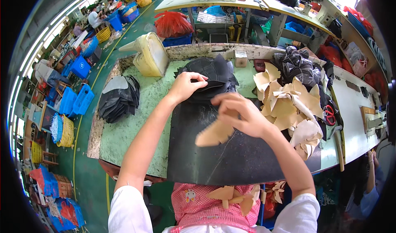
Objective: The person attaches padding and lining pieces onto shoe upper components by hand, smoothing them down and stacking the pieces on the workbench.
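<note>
My left hand (189, 86) pinches the edge of a black cut piece (208, 70) on a stack of similar dark pieces at the table's middle. To its right, my right hand (241, 112) is curled above a black mat (198, 159). A tan cut piece (214, 133) with a notched edge hangs from its fingers, blurred by motion. More tan cut pieces (284, 103) lie in a loose heap to the right. Another stack of black pieces (119, 99), with a grey one on top, lies on the left.
A yellowish plastic jug (152, 56) with a spout stands at the back left. A small box (241, 58) sits by the back rim. Red-handled scissors (329, 114) and a hammer (339, 148) lie at right. Tan scraps (225, 195) rest on my pink apron (185, 204).
</note>
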The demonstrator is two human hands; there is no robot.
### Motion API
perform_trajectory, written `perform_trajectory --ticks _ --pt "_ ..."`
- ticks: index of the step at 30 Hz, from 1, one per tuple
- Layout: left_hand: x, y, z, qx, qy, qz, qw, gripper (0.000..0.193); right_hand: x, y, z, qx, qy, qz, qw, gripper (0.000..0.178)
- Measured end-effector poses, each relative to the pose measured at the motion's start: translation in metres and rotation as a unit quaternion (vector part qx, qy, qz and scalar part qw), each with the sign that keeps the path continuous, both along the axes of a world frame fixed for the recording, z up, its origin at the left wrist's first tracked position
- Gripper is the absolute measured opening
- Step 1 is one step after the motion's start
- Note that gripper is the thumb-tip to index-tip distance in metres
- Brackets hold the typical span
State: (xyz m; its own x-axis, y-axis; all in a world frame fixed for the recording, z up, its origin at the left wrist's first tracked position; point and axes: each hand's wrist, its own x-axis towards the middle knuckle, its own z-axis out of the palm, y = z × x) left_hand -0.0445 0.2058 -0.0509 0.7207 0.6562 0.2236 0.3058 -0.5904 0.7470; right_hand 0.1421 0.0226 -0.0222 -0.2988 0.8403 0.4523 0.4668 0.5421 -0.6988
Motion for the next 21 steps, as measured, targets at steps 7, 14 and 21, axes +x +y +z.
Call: perform_trajectory --ticks 7,14,21 --pt "-0.024 0.014 0.013 0.019 -0.297 0.297 0.907 0.017 -0.012 0.063 -0.024 -0.058 -0.038 -0.015 0.997 0.018" --pt "-0.037 -0.045 0.065 0.348 -0.22 0.239 0.879 0.01 0.004 0.03 -0.011 -0.045 -0.023 -0.015 0.999 0.014" --pt "-0.023 -0.139 -0.006 0.111 -0.093 0.079 0.986 0.01 -0.023 -0.051 0.006 -0.023 -0.045 0.099 0.994 0.013"
